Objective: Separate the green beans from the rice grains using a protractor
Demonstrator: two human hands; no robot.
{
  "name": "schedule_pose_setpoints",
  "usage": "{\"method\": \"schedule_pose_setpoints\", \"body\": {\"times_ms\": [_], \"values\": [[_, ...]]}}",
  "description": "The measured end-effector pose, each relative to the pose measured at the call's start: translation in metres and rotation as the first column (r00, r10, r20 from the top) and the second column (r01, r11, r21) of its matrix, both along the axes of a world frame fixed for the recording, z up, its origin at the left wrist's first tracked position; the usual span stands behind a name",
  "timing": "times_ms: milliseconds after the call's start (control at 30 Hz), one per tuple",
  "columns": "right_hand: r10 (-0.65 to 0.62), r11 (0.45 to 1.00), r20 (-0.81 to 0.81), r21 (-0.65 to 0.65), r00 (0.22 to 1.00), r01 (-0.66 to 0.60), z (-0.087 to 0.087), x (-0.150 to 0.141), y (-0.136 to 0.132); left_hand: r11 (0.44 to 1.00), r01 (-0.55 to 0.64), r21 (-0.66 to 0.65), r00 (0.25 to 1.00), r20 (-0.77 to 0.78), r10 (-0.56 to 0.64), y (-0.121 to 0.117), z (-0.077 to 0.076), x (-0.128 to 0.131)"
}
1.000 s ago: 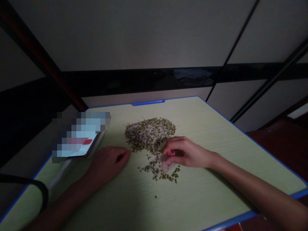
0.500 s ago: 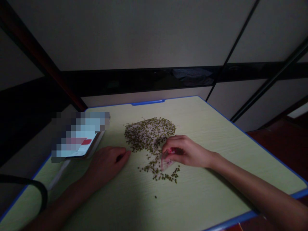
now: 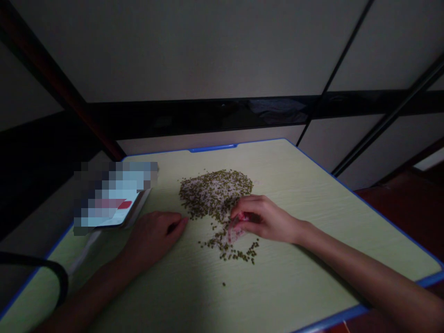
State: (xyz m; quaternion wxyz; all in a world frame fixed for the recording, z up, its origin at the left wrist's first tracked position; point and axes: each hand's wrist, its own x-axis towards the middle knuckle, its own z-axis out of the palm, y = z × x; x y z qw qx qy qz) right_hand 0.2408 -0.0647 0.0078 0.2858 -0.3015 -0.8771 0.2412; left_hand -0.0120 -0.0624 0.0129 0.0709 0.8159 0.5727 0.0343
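Note:
A heap of green mung beans mixed with pale rice-like grains [image 3: 215, 189] lies mid-table. In front of it is a looser scatter of green beans [image 3: 239, 254] with some pale grains. My right hand [image 3: 265, 217] is at the heap's near right edge, pinching a thin clear plastic piece with pink-red markings [image 3: 237, 232]. The fingers hide part of it, and its lower edge reaches down among the scattered grains. My left hand [image 3: 152, 236] rests on the table left of the heap, fingers curled closed with nothing visible in them, its fingertips close to the nearest beans.
The pale wood-look table [image 3: 305, 286] has a blue rim. At its left a phone [image 3: 114, 203], partly blurred out, leans with its screen lit. A black cable or strap [image 3: 52, 266] curves in at the lower left. Cabinet panels [image 3: 208, 51] stand behind the table.
My right hand has shifted slightly left with the clear plastic piece, which now tilts more among the grains. My left hand has stayed in place.

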Motion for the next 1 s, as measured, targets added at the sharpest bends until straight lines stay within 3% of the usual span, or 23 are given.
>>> {"method": "schedule_pose_setpoints", "body": {"times_ms": [333,1000], "values": [[0.097,0.995,-0.014,0.025,0.995,-0.097,0.0032,0.0076,0.0011,1.0,0.009,-0.003,1.0,-0.016,-0.009,-0.0005,0.0007,0.0],[0.133,0.991,-0.004,-0.013,0.991,-0.133,0.0056,0.0077,0.0,1.0,-0.008,-0.007,0.999,-0.042,0.008,0.0004,0.0006,-0.0002]]}}
